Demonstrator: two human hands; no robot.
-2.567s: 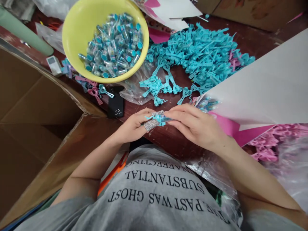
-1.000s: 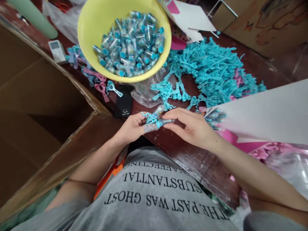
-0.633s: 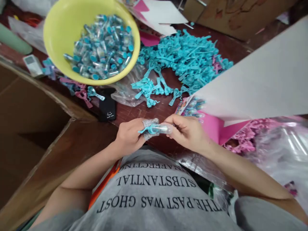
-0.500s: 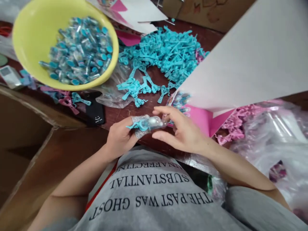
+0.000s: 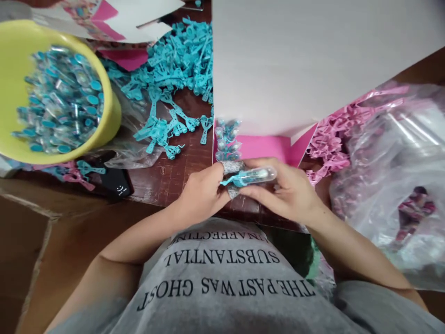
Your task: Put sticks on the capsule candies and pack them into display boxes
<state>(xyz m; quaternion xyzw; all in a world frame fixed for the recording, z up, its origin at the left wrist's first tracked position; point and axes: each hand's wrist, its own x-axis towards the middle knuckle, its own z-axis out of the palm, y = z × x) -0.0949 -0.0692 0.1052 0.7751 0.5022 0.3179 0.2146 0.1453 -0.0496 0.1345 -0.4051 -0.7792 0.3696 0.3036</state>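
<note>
Between my hands lies a small clear tube (image 5: 260, 174) with a rounded end, white matter inside, and a blue plastic clip-like piece (image 5: 233, 180) on its left end. My left hand (image 5: 201, 190) is closed on the blue end, with silvery wrap on its thumb and a finger. My right hand (image 5: 295, 190) curls round the rounded end, thumb below and fingers above. Just beyond them, an open box (image 5: 267, 148) with a pink inside and a raised white flap holds several similar tubes (image 5: 227, 139) lined up at its left side.
A yellow bowl (image 5: 114, 106) of blue-capped tubes (image 5: 62, 102) stands at left. Behind is a heap of blue plastic pieces (image 5: 184, 60). Pink pieces (image 5: 328, 139) and a clear plastic bag (image 5: 375, 185) lie at right. A black phone-like object (image 5: 113, 181) sits near the table edge.
The view has turned, so the bowl and heap sit further left. Both hands with the tube are nearer the box's front, and my right hand has closed in round the tube's end.
</note>
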